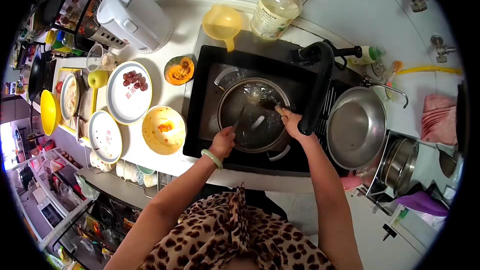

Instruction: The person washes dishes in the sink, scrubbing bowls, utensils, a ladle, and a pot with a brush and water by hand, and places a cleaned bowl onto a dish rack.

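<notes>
A steel pot [221, 101] with two side handles sits in the black sink [202, 135], with water inside. My left hand [222, 142], a pale green bangle at its wrist, is closed around a thin knife-like utensil [239, 118] that points into the pot. Over the pot's right side, my right hand [292, 122] grips the light wooden handle of a brush [278, 109]; its dark head is at the water. A small white piece [257, 122] shows in the pot, but I cannot tell what it is.
The black faucet [320, 80] arches beside my right hand. Right of the sink stands a steel basin [356, 129]. On the left counter are a stained yellow bowl [164, 145], a plate of grapes [120, 105], a cut pumpkin [179, 71] and a kettle [137, 20]. A soap bottle [275, 12] stands behind.
</notes>
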The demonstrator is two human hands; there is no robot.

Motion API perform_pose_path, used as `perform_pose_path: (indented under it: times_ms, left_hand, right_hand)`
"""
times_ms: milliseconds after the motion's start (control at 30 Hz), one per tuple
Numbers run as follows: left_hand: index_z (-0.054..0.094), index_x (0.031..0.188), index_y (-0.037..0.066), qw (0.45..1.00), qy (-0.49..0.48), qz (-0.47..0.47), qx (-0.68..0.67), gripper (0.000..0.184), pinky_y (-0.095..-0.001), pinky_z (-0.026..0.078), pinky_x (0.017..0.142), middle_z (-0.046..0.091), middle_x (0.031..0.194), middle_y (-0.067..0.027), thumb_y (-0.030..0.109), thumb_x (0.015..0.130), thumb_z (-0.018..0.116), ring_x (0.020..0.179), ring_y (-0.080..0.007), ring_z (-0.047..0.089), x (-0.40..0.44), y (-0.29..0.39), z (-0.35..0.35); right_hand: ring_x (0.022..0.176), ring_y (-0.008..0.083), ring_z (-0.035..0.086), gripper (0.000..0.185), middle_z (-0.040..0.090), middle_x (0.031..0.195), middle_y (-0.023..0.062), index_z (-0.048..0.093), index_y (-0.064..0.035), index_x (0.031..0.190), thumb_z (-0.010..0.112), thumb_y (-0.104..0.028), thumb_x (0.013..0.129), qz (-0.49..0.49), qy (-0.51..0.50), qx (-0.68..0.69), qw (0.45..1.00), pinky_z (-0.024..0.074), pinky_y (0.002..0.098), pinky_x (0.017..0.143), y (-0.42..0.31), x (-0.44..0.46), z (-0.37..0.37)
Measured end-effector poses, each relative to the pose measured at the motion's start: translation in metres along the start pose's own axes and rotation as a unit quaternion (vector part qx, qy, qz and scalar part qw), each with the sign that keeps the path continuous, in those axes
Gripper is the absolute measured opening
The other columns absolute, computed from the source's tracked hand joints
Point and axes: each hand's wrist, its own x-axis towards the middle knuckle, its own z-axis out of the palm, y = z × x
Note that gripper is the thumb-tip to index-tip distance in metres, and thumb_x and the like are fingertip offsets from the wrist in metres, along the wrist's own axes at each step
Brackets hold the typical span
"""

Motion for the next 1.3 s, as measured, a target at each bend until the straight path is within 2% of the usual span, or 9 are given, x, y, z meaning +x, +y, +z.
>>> perform_pose_path:
  times_ms: [100, 200, 400, 600, 800, 1033, 1133, 1233, 1300]
  left_hand:
    - [0.052, 0.114, 0.017, 0.996, -0.042, -0.040, -0.071, 0.019, -0.0208, 0.019, 0.035, 0.034, 0.058, 0.0066, 0.017, 0.097, 0.043, 0.041, -0.0048, 0.026, -0.006, 0.005, -0.003]
    - [0.052, 0.108, 0.019, 0.986, -0.095, -0.054, -0.124, 0.014, -0.0213, 0.016, 0.035, 0.031, 0.057, 0.0069, 0.017, 0.098, 0.042, 0.040, -0.0050, 0.023, -0.009, 0.010, -0.008]
    - [0.050, 0.104, 0.020, 0.975, -0.105, -0.080, -0.178, 0.011, -0.0215, 0.013, 0.035, 0.027, 0.055, 0.0074, 0.017, 0.098, 0.042, 0.040, -0.0057, 0.021, -0.005, 0.016, -0.011]
    - [0.049, 0.099, 0.019, 0.967, -0.014, -0.108, -0.230, 0.006, -0.0207, 0.012, 0.035, 0.027, 0.055, 0.0073, 0.016, 0.096, 0.046, 0.040, -0.0052, 0.020, -0.004, 0.020, -0.007]
    - [0.050, 0.104, 0.019, 0.971, -0.091, -0.085, -0.204, 0.009, -0.0204, 0.012, 0.036, 0.027, 0.055, 0.0080, 0.015, 0.096, 0.046, 0.040, -0.0050, 0.020, -0.010, 0.015, -0.012]
    - [0.054, 0.116, 0.015, 0.996, -0.011, -0.010, -0.086, 0.022, -0.0215, 0.017, 0.036, 0.034, 0.058, 0.0072, 0.020, 0.096, 0.046, 0.041, -0.0053, 0.024, -0.005, 0.007, -0.001]
    - [0.057, 0.117, 0.012, 0.986, 0.057, 0.115, 0.104, 0.025, -0.0245, 0.031, 0.038, 0.046, 0.060, 0.0041, 0.018, 0.094, 0.047, 0.044, -0.0078, 0.038, 0.016, -0.008, -0.010]
    - [0.058, 0.119, 0.009, 0.851, 0.121, 0.376, 0.346, 0.029, -0.0334, 0.046, 0.050, 0.062, 0.070, -0.0071, 0.018, 0.092, 0.049, 0.053, -0.0201, 0.057, 0.047, -0.041, -0.028]
    - [0.056, 0.121, 0.007, 0.819, 0.118, 0.324, 0.458, 0.032, -0.0424, 0.048, 0.064, 0.064, 0.086, -0.0166, 0.018, 0.091, 0.050, 0.074, -0.0306, 0.062, 0.026, -0.024, -0.020]
  right_hand:
    - [0.105, 0.0344, 0.060, 0.044, 0.059, 0.115, 0.0238, 0.046, -0.0113, 0.135, 0.050, -0.028, 0.095, 0.041, 0.043, -0.011, 0.998, 0.0454, 0.0377, 0.091, -0.038, -0.031, 0.015]
    - [0.099, 0.0388, 0.060, 0.043, 0.060, 0.111, 0.0253, 0.046, -0.0158, 0.136, 0.048, -0.029, 0.095, -0.041, 0.029, 0.088, 0.995, 0.0474, 0.0409, 0.086, -0.044, -0.055, 0.070]
    - [0.091, 0.0401, 0.062, 0.045, 0.062, 0.104, 0.0258, 0.043, -0.0173, 0.138, 0.049, -0.027, 0.095, 0.108, -0.005, 0.003, 0.994, 0.0495, 0.0426, 0.078, -0.054, -0.005, 0.073]
    - [0.094, 0.0379, 0.062, 0.048, 0.060, 0.110, 0.0247, 0.040, -0.0126, 0.140, 0.050, -0.026, 0.095, 0.008, -0.031, 0.169, 0.985, 0.0492, 0.0396, 0.078, -0.062, -0.080, 0.093]
    - [0.082, 0.0408, 0.063, 0.046, 0.064, 0.089, 0.0250, 0.039, -0.0200, 0.139, 0.044, -0.034, 0.096, 0.087, 0.036, -0.050, 0.994, 0.0491, 0.0486, 0.073, -0.037, -0.010, 0.076]
    - [0.096, 0.0410, 0.060, 0.047, 0.063, 0.104, 0.0232, 0.039, -0.0216, 0.139, 0.044, -0.033, 0.094, 0.121, -0.009, -0.063, 0.991, 0.0464, 0.0468, 0.086, -0.062, 0.016, 0.071]
    - [0.110, 0.0359, 0.056, 0.043, 0.058, 0.122, 0.0165, 0.047, -0.0200, 0.135, 0.042, -0.033, 0.094, 0.105, -0.104, -0.130, 0.980, 0.0442, 0.0424, 0.094, -0.068, 0.025, 0.024]
    - [0.108, 0.0341, 0.058, 0.042, 0.060, 0.118, 0.0173, 0.049, -0.0139, 0.132, 0.039, -0.032, 0.096, 0.040, -0.135, -0.302, 0.943, 0.0461, 0.0403, 0.091, -0.091, 0.024, -0.021]
    - [0.103, 0.0333, 0.061, 0.043, 0.064, 0.107, 0.0188, 0.048, -0.0110, 0.132, 0.036, -0.032, 0.097, 0.105, -0.105, -0.366, 0.919, 0.0476, 0.0410, 0.087, -0.075, 0.040, 0.006]
